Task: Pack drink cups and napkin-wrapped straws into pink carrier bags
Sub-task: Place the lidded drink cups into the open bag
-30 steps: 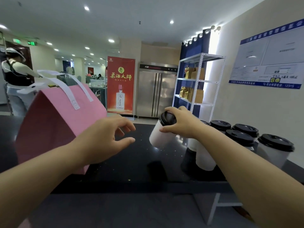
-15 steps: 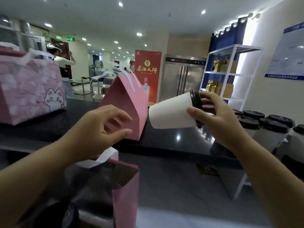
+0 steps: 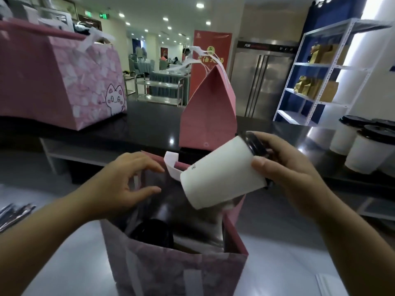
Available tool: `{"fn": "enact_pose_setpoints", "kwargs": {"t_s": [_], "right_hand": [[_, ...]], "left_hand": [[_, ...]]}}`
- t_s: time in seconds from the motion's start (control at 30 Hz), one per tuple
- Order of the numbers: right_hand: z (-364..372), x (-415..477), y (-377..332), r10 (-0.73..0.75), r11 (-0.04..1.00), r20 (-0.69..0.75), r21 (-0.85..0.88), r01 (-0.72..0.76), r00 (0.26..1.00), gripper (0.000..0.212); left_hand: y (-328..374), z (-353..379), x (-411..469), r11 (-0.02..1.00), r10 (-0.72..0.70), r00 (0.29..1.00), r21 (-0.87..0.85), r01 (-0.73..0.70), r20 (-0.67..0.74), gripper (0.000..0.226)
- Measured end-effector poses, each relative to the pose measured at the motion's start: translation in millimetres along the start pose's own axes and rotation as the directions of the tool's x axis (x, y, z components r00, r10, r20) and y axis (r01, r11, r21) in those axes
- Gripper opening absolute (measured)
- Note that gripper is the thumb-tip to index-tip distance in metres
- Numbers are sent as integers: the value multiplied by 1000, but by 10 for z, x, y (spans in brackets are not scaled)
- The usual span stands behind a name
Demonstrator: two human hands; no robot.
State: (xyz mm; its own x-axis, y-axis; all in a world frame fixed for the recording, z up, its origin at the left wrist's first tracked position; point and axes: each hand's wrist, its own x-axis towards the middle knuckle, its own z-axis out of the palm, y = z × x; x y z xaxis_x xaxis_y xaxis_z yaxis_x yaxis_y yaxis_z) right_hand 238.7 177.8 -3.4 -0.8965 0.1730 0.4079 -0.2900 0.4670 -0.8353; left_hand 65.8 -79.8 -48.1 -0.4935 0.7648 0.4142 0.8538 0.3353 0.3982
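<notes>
While the right hand (image 3: 286, 174) grips a white paper cup (image 3: 220, 178) at its black-lidded end, fingers curled over the lid and thumb pressed on the side wall, the cup hangs tilted with its base pointing down and left over the mouth of an open pink carrier bag (image 3: 171, 270). Inside the silver-lined bag, the black lid of another cup (image 3: 152, 232) shows low on the left. The left hand (image 3: 126, 184) lies at the bag's left wall with fingers loosely curved along the rim and thumb spread; whether it pinches the wall cannot be told. A white handle strap (image 3: 172, 165) stands at the far rim, just beside the tilted cup. Behind, on a black counter (image 3: 149, 124), sit a closed pink bag (image 3: 210, 116), a cat-print pink bag (image 3: 64, 82) and, at far right, more lidded cups (image 3: 361, 150)
</notes>
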Motion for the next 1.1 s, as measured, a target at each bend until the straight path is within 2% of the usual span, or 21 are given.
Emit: {"fn": "enact_pose_setpoints", "kwargs": {"t_s": [0.1,0.2,0.33,0.43,0.7,0.93,1.1], "right_hand": [[191,-18,-21,58,981,95,-192,-39,994,72],[376,-21,-115,92,907,237,-420,17,967,76],[597,36,-258,200,756,382,-646,106,903,79],[768,90,-310,250,632,440,-749,199,862,76],[1139,122,-88,444,374,475,-869,324,760,76],[1311,94,158,529,355,490,-869,344,693,88],[1346,65,290,540,351,496,-867,353,681,86]], "left_hand": [[-107,-50,-43,1000,-9,973,25,4,230,52],[-105,-76,-44,997,-81,899,34,73,430,72],[-50,-77,-27,997,-80,860,27,77,504,105],[-39,-42,-30,998,-61,843,10,66,535,116],[25,-35,-42,996,-68,778,83,21,625,128],[19,-40,-73,996,-67,760,94,8,646,126],[-3,-35,-79,999,-32,771,52,-2,636,126]]}}
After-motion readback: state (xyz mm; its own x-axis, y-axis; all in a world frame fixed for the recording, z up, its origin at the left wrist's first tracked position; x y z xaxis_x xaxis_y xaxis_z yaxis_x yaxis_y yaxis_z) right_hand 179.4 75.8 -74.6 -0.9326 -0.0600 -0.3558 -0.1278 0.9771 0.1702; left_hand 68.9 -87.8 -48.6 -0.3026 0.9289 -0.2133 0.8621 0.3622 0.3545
